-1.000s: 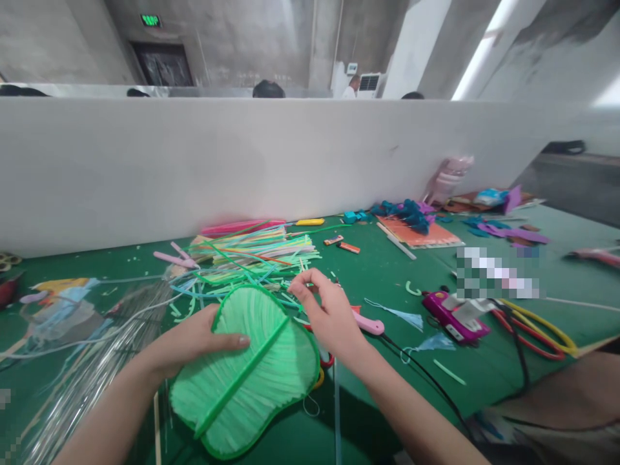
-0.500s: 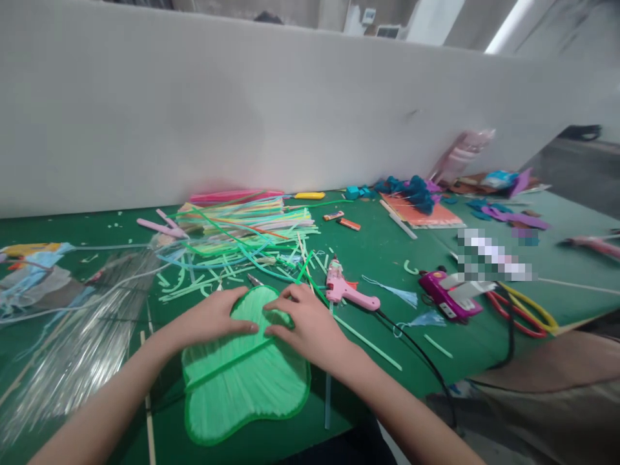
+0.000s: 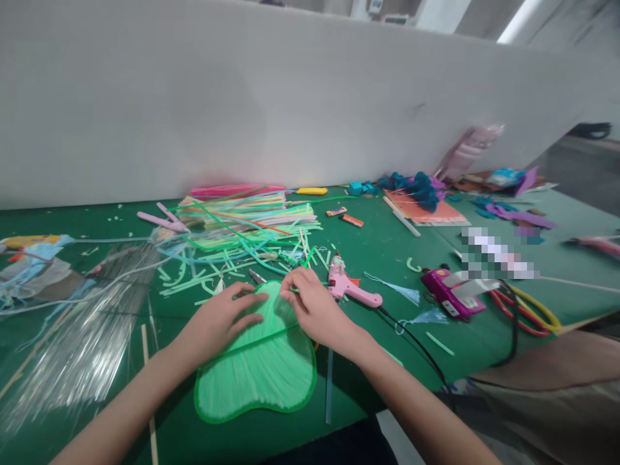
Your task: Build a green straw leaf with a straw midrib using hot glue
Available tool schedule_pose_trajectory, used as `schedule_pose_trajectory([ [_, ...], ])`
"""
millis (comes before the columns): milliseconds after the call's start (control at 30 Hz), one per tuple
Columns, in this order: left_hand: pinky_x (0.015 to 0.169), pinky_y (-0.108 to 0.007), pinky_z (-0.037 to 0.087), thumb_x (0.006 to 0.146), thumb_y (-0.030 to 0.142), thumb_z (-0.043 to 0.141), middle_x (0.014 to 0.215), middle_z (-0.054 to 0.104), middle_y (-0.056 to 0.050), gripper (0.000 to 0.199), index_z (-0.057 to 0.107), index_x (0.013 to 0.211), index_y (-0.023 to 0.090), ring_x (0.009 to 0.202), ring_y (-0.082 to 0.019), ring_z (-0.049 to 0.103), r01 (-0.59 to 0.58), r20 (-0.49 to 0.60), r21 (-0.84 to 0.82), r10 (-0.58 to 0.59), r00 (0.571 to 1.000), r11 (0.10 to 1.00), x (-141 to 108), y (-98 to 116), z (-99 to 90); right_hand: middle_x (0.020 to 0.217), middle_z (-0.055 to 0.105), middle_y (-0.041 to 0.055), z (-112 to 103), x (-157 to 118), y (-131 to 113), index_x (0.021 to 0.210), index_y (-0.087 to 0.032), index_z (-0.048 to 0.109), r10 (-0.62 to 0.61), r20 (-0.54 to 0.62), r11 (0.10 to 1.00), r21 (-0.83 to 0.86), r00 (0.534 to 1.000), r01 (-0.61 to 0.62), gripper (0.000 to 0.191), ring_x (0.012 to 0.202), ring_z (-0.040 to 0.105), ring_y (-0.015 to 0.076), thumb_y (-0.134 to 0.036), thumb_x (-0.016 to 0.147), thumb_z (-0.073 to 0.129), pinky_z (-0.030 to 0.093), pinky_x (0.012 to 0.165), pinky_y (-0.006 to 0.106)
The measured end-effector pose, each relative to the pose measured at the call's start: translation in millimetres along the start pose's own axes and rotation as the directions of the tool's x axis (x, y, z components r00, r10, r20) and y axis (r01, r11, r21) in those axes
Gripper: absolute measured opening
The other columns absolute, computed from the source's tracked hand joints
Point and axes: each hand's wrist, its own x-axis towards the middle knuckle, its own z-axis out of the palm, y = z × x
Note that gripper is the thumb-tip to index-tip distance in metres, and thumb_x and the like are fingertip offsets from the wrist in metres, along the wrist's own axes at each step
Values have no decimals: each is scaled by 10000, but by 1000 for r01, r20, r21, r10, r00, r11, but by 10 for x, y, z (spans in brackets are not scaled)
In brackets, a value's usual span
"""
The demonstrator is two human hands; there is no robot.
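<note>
A green leaf-shaped piece [image 3: 261, 381] with a darker green rim and a raised strip across it lies on the green table. My left hand [image 3: 225, 316] rests on its upper left part, fingers apart. At its upper right edge, my right hand [image 3: 314, 303] is pinched closed on a green strip [image 3: 309, 257] that rises above the fingers. Just right of that hand lies a pink glue gun [image 3: 351, 287] with a black cord.
Behind my hands lies a pile of coloured strips [image 3: 252, 223]. Clear glossy strands [image 3: 92, 349] spread at the left. A purple device [image 3: 450, 294], blue tassels [image 3: 400, 290] and red-and-yellow-handled scissors [image 3: 526, 310] lie right. Someone's leg [image 3: 542, 387] shows at the lower right.
The leaf-shaped piece has shifted slightly right and turned a little. My left hand's fingers have spread over it, and my right hand has moved up to its upper right edge.
</note>
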Motion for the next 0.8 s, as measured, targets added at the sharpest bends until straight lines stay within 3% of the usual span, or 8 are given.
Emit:
schedule_pose_trajectory([
  [133, 1140, -421, 293, 881, 430, 592, 1378, 603, -54, 224, 737, 856, 261, 1312, -300, 490, -6, -38, -199, -2, 999, 980, -7, 114, 27, 1100, 603, 73, -92, 23, -71, 902, -225, 455, 50, -40, 973, 227, 998, -40, 109, 1042, 557, 188, -237, 993, 396, 444, 901, 354],
  [233, 1148, -430, 292, 921, 435, 538, 1304, 665, -50, 289, 654, 751, 233, 1328, -300, 490, 20, -90, -414, -62, 994, 910, 5, 259, 27, 922, 631, 34, -126, 51, -109, 889, -235, 427, 95, -31, 923, 378, 995, -76, 188, 846, 585, 164, -363, 1013, 369, 475, 757, 306],
  [367, 1093, -390, 387, 981, 456, 417, 1202, 707, -51, 369, 453, 698, 222, 1291, -240, 531, -12, -180, -721, -171, 969, 693, 62, 446, -23, 732, 579, -30, -99, 111, -124, 894, -253, 373, 152, 4, 811, 571, 988, -127, 237, 666, 545, 137, -466, 998, 381, 465, 711, 295],
  [433, 923, -314, 508, 985, 438, 418, 974, 729, -22, 350, 401, 710, 223, 1051, -181, 659, -30, -190, -824, -225, 956, 566, 91, 504, -81, 669, 506, -68, -70, 129, -111, 898, -264, 350, 191, 30, 749, 641, 981, -165, 261, 566, 489, 120, -506, 974, 408, 432, 613, 264],
  [500, 605, -205, 504, 969, 409, 473, 655, 592, 43, 317, 403, 726, 218, 600, -99, 603, -8, -148, -885, -266, 953, 466, 106, 530, -143, 606, 385, -99, -57, 122, -94, 892, -267, 358, 211, 42, 749, 635, 977, -189, 268, 481, 381, 108, -517, 956, 429, 338, 499, 235],
  [567, 409, -154, 330, 953, 375, 517, 524, 371, 93, 287, 430, 738, 206, 378, -46, 323, 38, -85, -916, -284, 955, 400, 109, 529, -185, 586, 296, -106, -73, 94, -89, 896, -260, 398, 204, 51, 778, 598, 978, -193, 240, 466, 310, 106, -488, 957, 439, 269, 470, 232],
  [667, 373, -149, 217, 957, 350, 507, 522, 254, 105, 284, 441, 730, 193, 384, -40, 151, 80, -31, -930, -293, 956, 360, 109, 518, -188, 651, 403, -82, -111, 59, -124, 1045, -233, 524, 151, 93, 854, 488, 984, -177, 177, 547, 382, 108, -358, 922, 550, 310, 536, 240],
  [800, 374, -168, 196, 972, 338, 446, 532, 200, 107, 276, 417, 732, 205, 421, -66, 74, 87, -29, -918, -285, 958, 386, 140, 578, -157, 843, 540, -11, -2, 164, -185, 1283, -197, 548, -10, 228, 985, 171, 974, -30, 559, 741, 503, 158, -227, 762, 750, 409, 721, 297],
])
